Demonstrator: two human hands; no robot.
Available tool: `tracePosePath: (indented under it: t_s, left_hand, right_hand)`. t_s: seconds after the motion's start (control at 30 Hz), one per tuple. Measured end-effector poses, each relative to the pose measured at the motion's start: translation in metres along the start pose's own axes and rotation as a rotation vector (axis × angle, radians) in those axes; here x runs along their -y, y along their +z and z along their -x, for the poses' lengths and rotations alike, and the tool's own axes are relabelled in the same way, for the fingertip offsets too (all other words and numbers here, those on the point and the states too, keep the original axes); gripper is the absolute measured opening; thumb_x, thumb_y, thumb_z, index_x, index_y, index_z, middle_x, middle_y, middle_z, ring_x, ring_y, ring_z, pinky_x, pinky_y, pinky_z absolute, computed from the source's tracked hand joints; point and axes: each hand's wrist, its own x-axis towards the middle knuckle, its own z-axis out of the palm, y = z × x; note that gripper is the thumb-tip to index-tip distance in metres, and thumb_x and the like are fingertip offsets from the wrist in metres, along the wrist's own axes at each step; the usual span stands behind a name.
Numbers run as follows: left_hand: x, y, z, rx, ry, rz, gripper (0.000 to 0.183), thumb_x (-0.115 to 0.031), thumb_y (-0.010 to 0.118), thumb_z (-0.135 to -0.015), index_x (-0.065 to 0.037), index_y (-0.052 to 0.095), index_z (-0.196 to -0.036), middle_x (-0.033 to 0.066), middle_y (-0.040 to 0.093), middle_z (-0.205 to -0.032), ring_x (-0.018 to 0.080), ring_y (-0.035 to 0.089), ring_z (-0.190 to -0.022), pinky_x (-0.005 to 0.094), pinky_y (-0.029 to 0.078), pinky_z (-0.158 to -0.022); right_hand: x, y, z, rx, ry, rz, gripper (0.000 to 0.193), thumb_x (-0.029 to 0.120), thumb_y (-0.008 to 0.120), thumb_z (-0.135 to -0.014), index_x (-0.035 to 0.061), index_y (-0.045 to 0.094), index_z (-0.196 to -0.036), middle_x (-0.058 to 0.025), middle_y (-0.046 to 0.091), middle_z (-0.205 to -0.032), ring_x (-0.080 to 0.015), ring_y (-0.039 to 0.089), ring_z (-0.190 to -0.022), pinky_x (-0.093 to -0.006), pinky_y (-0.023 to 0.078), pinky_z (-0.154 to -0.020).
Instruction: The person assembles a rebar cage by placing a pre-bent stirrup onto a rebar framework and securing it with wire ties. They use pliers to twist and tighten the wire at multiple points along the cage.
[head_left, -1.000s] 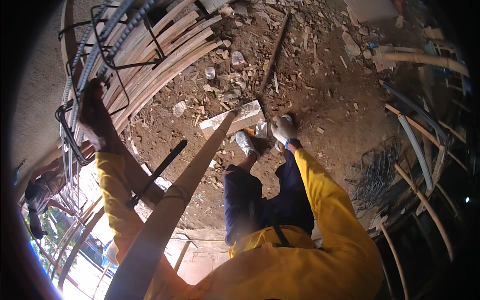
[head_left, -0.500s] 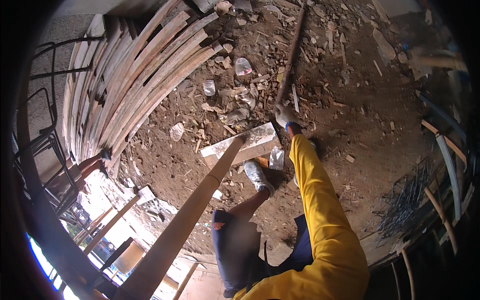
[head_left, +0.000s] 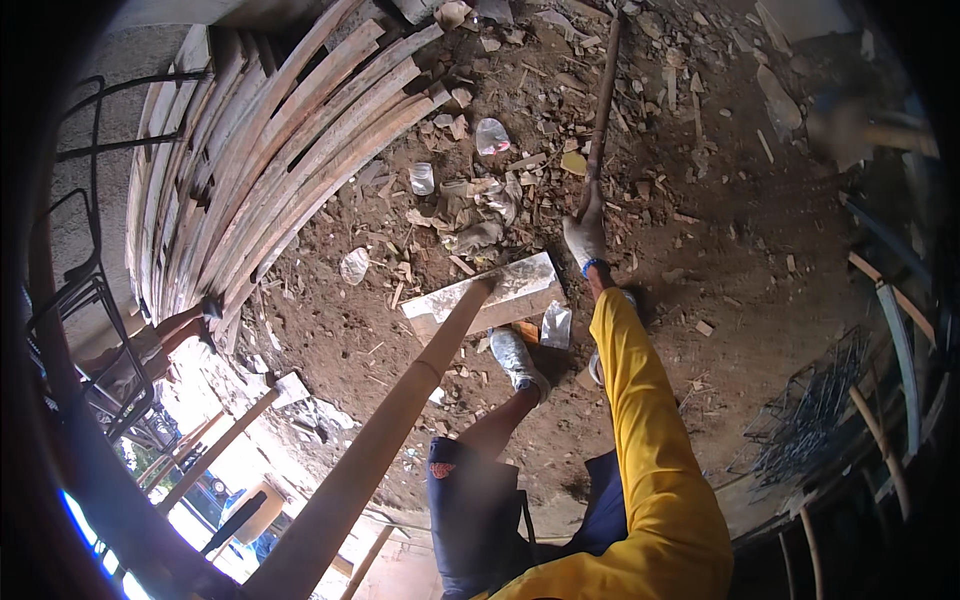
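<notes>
My right hand [head_left: 585,238], in a pale glove with a blue cuff, is wrapped round the near end of a long brown pole [head_left: 604,100]. The pole runs away from me over the dirt, and its far end is near the top of the view; I cannot tell what it is made of. My right arm in a yellow sleeve reaches forward. No part of my left hand shows. Left of my right hand, a pale board [head_left: 520,275] lies on the ground beside my shoe [head_left: 514,357]. A thick round wooden post [head_left: 410,385] slants across the view and appears to meet the board.
Long planks [head_left: 300,140] are stacked at the far left, beside bent black metal bars [head_left: 95,150]. Rubble, wood scraps and crumpled plastic [head_left: 492,136] litter the dirt. Thin metal rods [head_left: 815,410] lie at the right. A blurred wooden handle [head_left: 900,137] shows at the right rim.
My right hand has shifted slightly right and toward me, still round the pole. The pole's near end has swung right, so it points more straight ahead.
</notes>
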Motion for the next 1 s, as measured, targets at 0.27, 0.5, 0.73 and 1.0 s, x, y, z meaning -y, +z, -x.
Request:
tracePosePath:
  t_s: [0.27, 0.5, 0.73, 1.0]
  left_hand:
    - [-0.007, -0.042, -0.015, 0.041, -0.043, 0.024, 0.022, -0.012, 0.062, -0.102, -0.005, 0.075, -0.118, 0.0100, 0.077, -0.108, 0.0172, 0.071, -0.097, 0.0324, 0.054, -0.086]
    - [0.006, -0.045, -0.028, 0.116, -0.011, 0.176, 0.019, -0.009, 0.069, -0.094, -0.005, 0.075, -0.112, 0.0114, 0.075, -0.101, 0.0249, 0.071, -0.092, 0.0357, 0.054, -0.083]
    - [-0.003, -0.056, -0.031, 0.201, 0.069, 0.199, 0.014, -0.014, 0.067, -0.094, -0.008, 0.074, -0.104, 0.0115, 0.070, -0.096, 0.0350, 0.066, -0.093, 0.0419, 0.051, -0.082]
    - [0.008, -0.056, -0.045, 0.327, 0.170, 0.266, 0.019, -0.009, 0.060, -0.093, -0.006, 0.075, -0.104, 0.0137, 0.073, -0.101, 0.0349, 0.070, -0.094, 0.0405, 0.055, -0.080]
  right_hand:
    - [0.115, -0.212, -0.046, 0.348, 0.595, -0.649, 0.010, 0.017, 0.066, -0.097, 0.0130, 0.057, -0.097, 0.0056, 0.052, -0.071, -0.0062, 0.047, -0.049, -0.0240, 0.034, -0.043]
    - [0.273, -0.377, 0.193, 0.260, 0.643, -0.682, 0.049, 0.012, 0.061, -0.093, 0.0035, 0.044, -0.138, 0.0008, 0.052, -0.075, -0.0102, 0.050, -0.049, -0.0242, 0.039, -0.045]
    - [0.348, -0.463, 0.250, 0.038, 0.655, -0.340, 0.025, 0.006, 0.064, -0.094, 0.0055, 0.056, -0.118, -0.0021, 0.054, -0.073, -0.0147, 0.054, -0.050, -0.0332, 0.049, -0.049]
    - [0.443, -0.540, 0.314, 0.114, 0.671, -0.329, 0.026, 0.002, 0.062, -0.086, 0.0029, 0.054, -0.111, -0.0033, 0.056, -0.075, -0.0147, 0.055, -0.047, -0.0294, 0.045, -0.045]
